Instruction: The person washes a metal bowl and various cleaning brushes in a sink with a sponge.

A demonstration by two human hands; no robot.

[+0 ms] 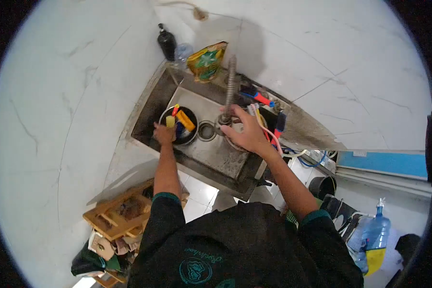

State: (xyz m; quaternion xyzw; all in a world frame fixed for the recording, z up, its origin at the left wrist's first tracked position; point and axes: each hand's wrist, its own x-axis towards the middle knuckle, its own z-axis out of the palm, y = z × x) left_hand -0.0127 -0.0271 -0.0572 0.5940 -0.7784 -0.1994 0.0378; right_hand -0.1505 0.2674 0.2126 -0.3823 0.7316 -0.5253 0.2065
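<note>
In the steel sink (213,163), a round dark pan (189,139) stands at the left. It holds an orange-yellow item (185,121), a smaller pale yellow piece (170,121) and something red. My left hand (164,133) is closed on the pan's left rim. The faucet's ribbed flexible neck (231,79) comes down from the back of the sink. My right hand (247,130) is closed around the spray head (222,120) at its lower end. Beneath the right hand is a round vessel, mostly hidden. Whether water is running cannot be made out.
A black pump bottle (166,42), a clear bottle (183,53) and a green-yellow pouch (208,61) stand along the back ledge. Red-and-blue handled brushes (261,98) lie at the right. A wooden rack (115,216) is lower left, a blue water jug (377,230) lower right.
</note>
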